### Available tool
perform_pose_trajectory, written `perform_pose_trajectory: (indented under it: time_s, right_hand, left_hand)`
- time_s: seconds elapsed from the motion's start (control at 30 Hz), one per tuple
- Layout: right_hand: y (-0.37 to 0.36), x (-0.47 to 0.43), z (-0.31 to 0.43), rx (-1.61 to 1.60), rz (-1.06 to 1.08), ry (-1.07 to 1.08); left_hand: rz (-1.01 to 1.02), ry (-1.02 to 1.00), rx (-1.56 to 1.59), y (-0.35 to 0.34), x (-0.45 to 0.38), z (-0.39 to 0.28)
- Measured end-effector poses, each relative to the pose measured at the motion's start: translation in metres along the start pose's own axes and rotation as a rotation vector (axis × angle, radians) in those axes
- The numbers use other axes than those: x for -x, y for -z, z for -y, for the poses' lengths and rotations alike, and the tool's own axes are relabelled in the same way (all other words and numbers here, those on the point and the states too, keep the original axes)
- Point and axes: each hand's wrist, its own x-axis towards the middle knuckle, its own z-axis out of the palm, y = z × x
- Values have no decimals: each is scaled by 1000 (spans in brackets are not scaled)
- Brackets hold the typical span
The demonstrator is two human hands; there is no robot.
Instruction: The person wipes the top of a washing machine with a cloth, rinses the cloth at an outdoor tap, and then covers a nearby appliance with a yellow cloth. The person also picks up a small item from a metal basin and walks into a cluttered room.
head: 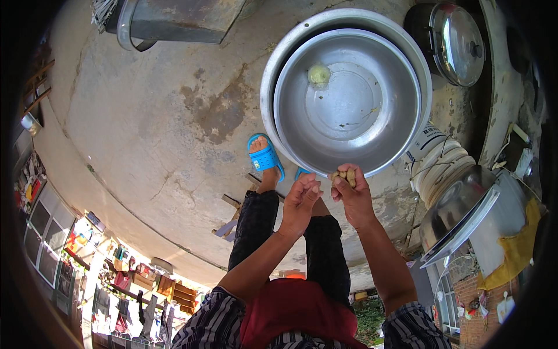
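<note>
Several unshelled peanuts (348,176) are gripped in the fingers of my right hand (354,192), at the near rim of a large metal basin (301,131). To its left, my left hand (301,198) is raised with its fingertips pinched together; whether something small sits between them I cannot tell. The metal basin stands inside a wider metal basin (268,78). A pale green round thing (318,75) lies in the inner basin, left of its middle, among a few small bits of debris (348,124).
Stacked white plastic buckets (440,163) and metal bowls (457,209) stand at the right. A lidded metal pot (460,46) is at the upper right. A metal container (178,19) lies at the upper left. My foot wears a blue slipper (264,158) on the concrete floor (152,113).
</note>
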Motion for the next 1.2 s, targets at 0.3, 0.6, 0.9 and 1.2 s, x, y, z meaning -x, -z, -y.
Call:
perform_pose_trajectory:
  time_s: [0.3,0.6,0.9,1.2]
  right_hand:
    - [-105,170,81,850,182,466]
    - [-208,288,144,372,349,234]
    - [-288,357,167,800,510,433]
    - [-325,386,171,859,760,286]
  left_hand:
    - [257,-104,8,-12,146,-131]
    - [269,-178,369,0,277,-242]
    - [341,-470,231,24,363,-306]
    - [198,-681,145,32,416,-324]
